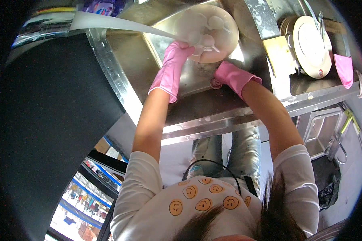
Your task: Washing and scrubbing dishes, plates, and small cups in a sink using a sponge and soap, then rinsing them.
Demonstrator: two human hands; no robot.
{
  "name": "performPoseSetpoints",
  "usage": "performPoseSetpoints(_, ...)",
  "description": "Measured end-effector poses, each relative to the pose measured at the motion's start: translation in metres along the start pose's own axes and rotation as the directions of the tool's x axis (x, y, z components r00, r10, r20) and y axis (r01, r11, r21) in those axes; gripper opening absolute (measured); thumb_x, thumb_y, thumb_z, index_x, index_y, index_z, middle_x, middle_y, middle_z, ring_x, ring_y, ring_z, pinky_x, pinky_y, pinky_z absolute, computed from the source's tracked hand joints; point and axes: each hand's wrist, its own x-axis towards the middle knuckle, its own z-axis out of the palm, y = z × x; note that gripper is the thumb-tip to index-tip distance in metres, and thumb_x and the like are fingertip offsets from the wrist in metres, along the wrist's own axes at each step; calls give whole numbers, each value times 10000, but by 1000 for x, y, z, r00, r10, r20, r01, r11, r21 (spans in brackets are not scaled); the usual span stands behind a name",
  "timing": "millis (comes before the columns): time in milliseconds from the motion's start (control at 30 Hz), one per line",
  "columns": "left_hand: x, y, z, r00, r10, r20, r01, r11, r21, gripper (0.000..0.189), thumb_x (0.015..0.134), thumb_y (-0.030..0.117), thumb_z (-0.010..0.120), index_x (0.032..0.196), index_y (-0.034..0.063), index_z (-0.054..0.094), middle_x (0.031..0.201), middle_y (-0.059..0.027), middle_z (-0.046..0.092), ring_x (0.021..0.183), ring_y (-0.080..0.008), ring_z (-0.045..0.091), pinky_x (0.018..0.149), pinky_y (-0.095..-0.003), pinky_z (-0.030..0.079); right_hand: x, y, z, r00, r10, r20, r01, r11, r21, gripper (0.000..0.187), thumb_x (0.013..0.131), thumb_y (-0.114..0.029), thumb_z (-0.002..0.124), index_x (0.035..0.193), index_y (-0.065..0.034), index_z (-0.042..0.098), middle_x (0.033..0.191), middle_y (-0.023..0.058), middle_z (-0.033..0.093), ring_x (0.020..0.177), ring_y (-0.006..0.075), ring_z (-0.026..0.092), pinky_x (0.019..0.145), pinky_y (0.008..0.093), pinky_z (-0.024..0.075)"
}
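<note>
Pink rubber gloves cover both of my hands. My left hand [179, 51] is at the near left rim of a round, pale basin [229, 45] in a stainless steel sink; whether its fingers grip the whitish hose [117, 23] that ends beside them cannot be told. Several white spoons [207, 41] lie in the basin's cloudy water. To the basin's near right, my right hand [226, 72] is low in the sink, its fingers partly hidden, touching or close to a small round scrubber [216, 83].
Stacked plates [309, 45] stand on the right with cutlery, near a yellowish cloth [278, 57] and another pink glove [344, 70]. The sink's metal front edge [208, 119] runs before my body. Purple bottles [102, 8] are at the upper left. A black bag [327, 180] sits low on the right.
</note>
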Motion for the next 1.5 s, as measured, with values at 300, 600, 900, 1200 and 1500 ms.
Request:
performPoseSetpoints(300, -25, 7, -8, 993, -17, -114, 22, 998, 50, 276, 676, 261, 827, 845, 66, 728, 738, -77, 689, 667, -145, 615, 632, -314, 495, -32, -46, -77, 993, 107, -60, -113, 986, -119, 240, 833, -257, 597, 957, -77, 697, 931, 164, 684, 911, 329, 659, 815, 406, 515)
performPoseSetpoints(600, -5, 0, -14, 939, -249, -239, 331, 841, 427, 290, 749, 315, 747, 884, 69, 673, 815, -101, 673, 732, -219, 642, 687, -366, 515, 10, -68, -70, 905, 95, -415, -107, 994, -6, 266, 863, -301, 568, 1000, -110, 694, 1019, 133, 669, 993, 340, 620, 864, 388, 499)
performPoseSetpoints(900, 3, -37, -5, 961, -42, -272, 148, 913, 379, 221, 828, 272, 679, 911, 67, 670, 806, -95, 672, 713, -198, 638, 659, -354, 507, 36, -71, -56, 860, 196, -471, -94, 968, 232, 313, 881, -271, 482, 1067, -100, 667, 1107, 160, 641, 1043, 334, 610, 890, 384, 487)
performPoseSetpoints(1200, -26, -9, 29, 976, -208, 62, 148, 427, -892, 416, 933, 274, 511, 1262, 28, 448, 1111, -201, 610, 865, -321, 650, 763, -390, 548, 19, -71, -61, 878, 199, -436, -95, 964, 249, 276, 837, -254, 516, 973, -83, 684, 1038, 173, 660, 990, 347, 626, 866, 388, 497)
performPoseSetpoints(1500, -11, 8, 30, 946, -249, 208, 188, -102, -977, 395, 941, 270, 523, 1277, 77, 452, 1155, -176, 560, 1015, -392, 586, 882, -485, 494, 30, -40, -94, 816, 320, -481, -150, 921, 359, 280, 878, -273, 508, 976, -67, 670, 1071, 155, 664, 1020, 320, 634, 856, 392, 503)
